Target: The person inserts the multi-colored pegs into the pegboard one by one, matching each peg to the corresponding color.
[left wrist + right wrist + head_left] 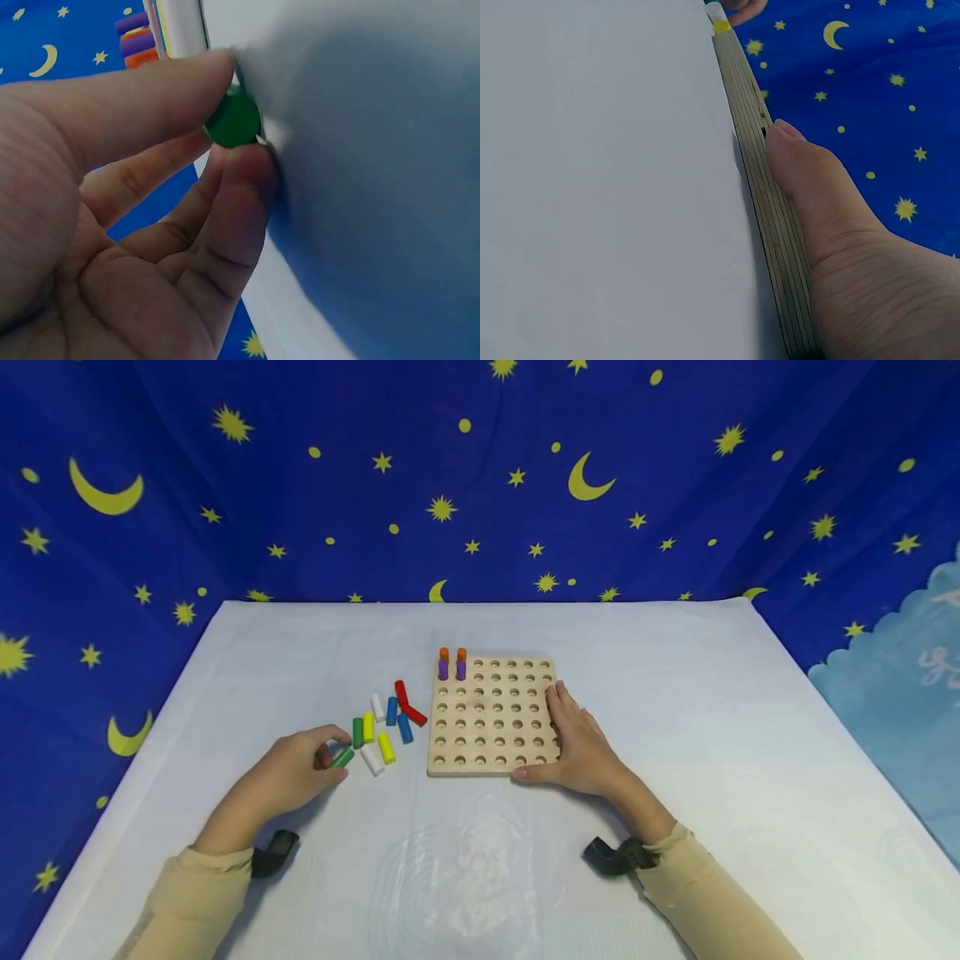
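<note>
My left hand (296, 768) pinches a green peg (342, 758) between thumb and fingertips, low over the white table. The peg's round green end (234, 118) faces the left wrist camera. Just beyond lie loose pegs: another green peg (357, 732), two yellow, two white, two blue and two red. A square wooden pegboard (468, 716) lies to their right. Two orange pegs (444, 653) and two purple pegs (443, 671) stand upright in its far left holes. My right hand (588, 752) holds the board's near right corner, thumb on the near edge, fingers along the right side.
The white-covered table (712, 718) extends around the board on all sides. A blue cloth (480, 477) with yellow moons and stars hangs behind and at the left. Dark wrist mounts (276, 853) stick out from both sleeves close above the table.
</note>
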The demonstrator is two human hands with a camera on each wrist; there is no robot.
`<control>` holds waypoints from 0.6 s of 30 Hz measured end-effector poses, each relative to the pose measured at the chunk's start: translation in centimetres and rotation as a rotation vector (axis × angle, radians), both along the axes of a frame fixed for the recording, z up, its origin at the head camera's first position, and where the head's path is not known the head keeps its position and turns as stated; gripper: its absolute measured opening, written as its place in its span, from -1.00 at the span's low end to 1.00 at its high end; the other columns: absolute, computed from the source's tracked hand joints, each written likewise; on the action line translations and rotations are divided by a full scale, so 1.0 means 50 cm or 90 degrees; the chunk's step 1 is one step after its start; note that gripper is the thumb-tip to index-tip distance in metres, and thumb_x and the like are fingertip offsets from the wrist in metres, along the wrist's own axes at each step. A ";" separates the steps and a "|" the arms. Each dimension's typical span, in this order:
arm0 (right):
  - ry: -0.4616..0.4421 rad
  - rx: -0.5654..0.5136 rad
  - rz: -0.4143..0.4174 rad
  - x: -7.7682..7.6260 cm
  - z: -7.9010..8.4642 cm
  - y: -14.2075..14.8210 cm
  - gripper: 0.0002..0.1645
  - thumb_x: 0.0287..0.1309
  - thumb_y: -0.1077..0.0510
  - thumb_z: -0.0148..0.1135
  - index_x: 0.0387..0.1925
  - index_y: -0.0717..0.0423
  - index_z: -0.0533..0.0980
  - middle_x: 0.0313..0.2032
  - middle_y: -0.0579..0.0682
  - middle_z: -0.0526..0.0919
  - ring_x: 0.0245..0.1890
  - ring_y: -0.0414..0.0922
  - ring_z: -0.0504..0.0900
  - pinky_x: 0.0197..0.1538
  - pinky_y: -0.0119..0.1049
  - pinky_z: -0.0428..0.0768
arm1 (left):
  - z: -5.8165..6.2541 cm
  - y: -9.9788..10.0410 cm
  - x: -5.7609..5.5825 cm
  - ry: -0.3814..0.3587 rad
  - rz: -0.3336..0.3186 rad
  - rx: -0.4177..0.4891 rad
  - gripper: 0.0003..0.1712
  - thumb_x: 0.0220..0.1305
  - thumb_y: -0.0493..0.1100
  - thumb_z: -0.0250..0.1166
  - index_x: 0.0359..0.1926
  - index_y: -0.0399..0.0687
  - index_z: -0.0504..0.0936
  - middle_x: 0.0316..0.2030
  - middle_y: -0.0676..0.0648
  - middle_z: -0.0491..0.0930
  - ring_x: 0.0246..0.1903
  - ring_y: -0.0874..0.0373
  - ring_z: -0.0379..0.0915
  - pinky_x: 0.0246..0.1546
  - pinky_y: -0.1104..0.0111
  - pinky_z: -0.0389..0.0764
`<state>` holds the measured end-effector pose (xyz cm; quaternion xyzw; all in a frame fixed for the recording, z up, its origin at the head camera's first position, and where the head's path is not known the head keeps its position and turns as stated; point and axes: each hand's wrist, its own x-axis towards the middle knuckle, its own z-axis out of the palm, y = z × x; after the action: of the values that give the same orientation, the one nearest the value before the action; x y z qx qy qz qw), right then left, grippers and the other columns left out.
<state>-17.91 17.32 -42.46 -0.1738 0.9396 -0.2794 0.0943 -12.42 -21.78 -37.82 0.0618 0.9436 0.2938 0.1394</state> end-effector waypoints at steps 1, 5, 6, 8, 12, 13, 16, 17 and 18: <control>0.000 -0.001 -0.001 0.000 0.000 0.000 0.73 -0.33 -0.59 0.44 0.57 0.03 -0.38 0.58 0.05 -0.41 0.60 -0.02 -0.35 0.56 0.08 -0.27 | -0.002 0.001 0.002 0.004 0.000 -0.002 -0.58 0.25 -0.25 0.34 0.12 -0.21 0.56 -0.35 -0.10 0.55 -0.41 0.12 0.40 -0.42 0.31 0.44; -0.001 -0.001 -0.003 0.001 0.001 0.000 0.73 -0.34 -0.60 0.44 0.57 0.03 -0.37 0.58 0.06 -0.40 0.60 -0.02 -0.34 0.55 0.09 -0.26 | -0.007 0.000 0.005 0.021 0.016 0.005 -0.63 0.28 -0.23 0.29 0.09 -0.22 0.57 -0.37 -0.09 0.55 -0.42 0.13 0.40 -0.44 0.33 0.44; -0.002 -0.001 -0.003 0.001 0.001 0.000 0.73 -0.34 -0.60 0.44 0.57 0.03 -0.37 0.58 0.06 -0.40 0.60 -0.02 -0.34 0.55 0.09 -0.26 | -0.007 -0.002 0.004 0.025 0.024 0.012 -0.63 0.29 -0.21 0.28 0.09 -0.24 0.56 -0.37 -0.09 0.54 -0.42 0.13 0.40 -0.45 0.33 0.43; -0.003 -0.001 -0.003 0.001 0.001 0.000 0.73 -0.34 -0.60 0.44 0.57 0.03 -0.37 0.58 0.05 -0.40 0.60 -0.02 -0.34 0.55 0.09 -0.26 | -0.006 -0.003 0.000 0.022 0.046 0.034 -0.63 0.32 -0.18 0.26 0.10 -0.25 0.53 -0.36 -0.09 0.53 -0.42 0.13 0.40 -0.47 0.34 0.44; -0.003 -0.002 -0.002 0.001 0.001 0.001 0.73 -0.33 -0.59 0.44 0.57 0.04 -0.37 0.58 0.04 -0.41 0.59 -0.03 -0.35 0.56 0.08 -0.27 | 0.000 -0.001 -0.012 0.019 0.090 0.098 -0.58 0.37 -0.11 0.23 0.15 -0.24 0.47 -0.29 -0.13 0.56 -0.41 0.11 0.44 -0.49 0.34 0.48; -0.003 -0.002 -0.002 0.001 0.001 0.001 0.72 -0.33 -0.58 0.44 0.57 0.04 -0.37 0.58 0.04 -0.41 0.59 -0.03 -0.35 0.56 0.08 -0.27 | 0.002 0.002 -0.015 0.018 0.100 0.114 -0.56 0.38 -0.08 0.22 0.17 -0.22 0.46 -0.27 -0.14 0.58 -0.40 0.10 0.46 -0.48 0.34 0.49; -0.001 -0.002 -0.002 0.001 0.001 0.000 0.72 -0.32 -0.58 0.45 0.57 0.05 -0.37 0.58 0.04 -0.41 0.60 -0.03 -0.35 0.56 0.08 -0.26 | 0.004 0.013 -0.026 0.027 0.119 0.156 -0.53 0.39 -0.03 0.22 0.20 -0.18 0.46 -0.18 -0.18 0.62 -0.34 0.08 0.51 -0.45 0.33 0.53; -0.001 -0.002 -0.003 0.001 0.000 0.000 0.72 -0.32 -0.58 0.45 0.57 0.05 -0.37 0.58 0.04 -0.41 0.60 -0.03 -0.35 0.56 0.08 -0.26 | 0.005 0.018 -0.029 0.029 0.125 0.166 -0.53 0.39 -0.01 0.23 0.20 -0.16 0.47 -0.15 -0.19 0.63 -0.31 0.07 0.53 -0.43 0.32 0.53; -0.002 -0.004 -0.003 0.002 0.001 -0.001 0.72 -0.32 -0.57 0.45 0.57 0.05 -0.37 0.58 0.04 -0.41 0.60 -0.03 -0.35 0.56 0.08 -0.26 | 0.006 0.023 -0.033 0.032 0.130 0.174 -0.52 0.39 0.00 0.23 0.20 -0.14 0.48 -0.14 -0.19 0.64 -0.29 0.06 0.54 -0.41 0.32 0.54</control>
<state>-17.83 17.28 -42.43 -0.1717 0.9390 -0.2826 0.0944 -14.06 -20.65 -37.54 -0.0087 0.8994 0.4305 0.0752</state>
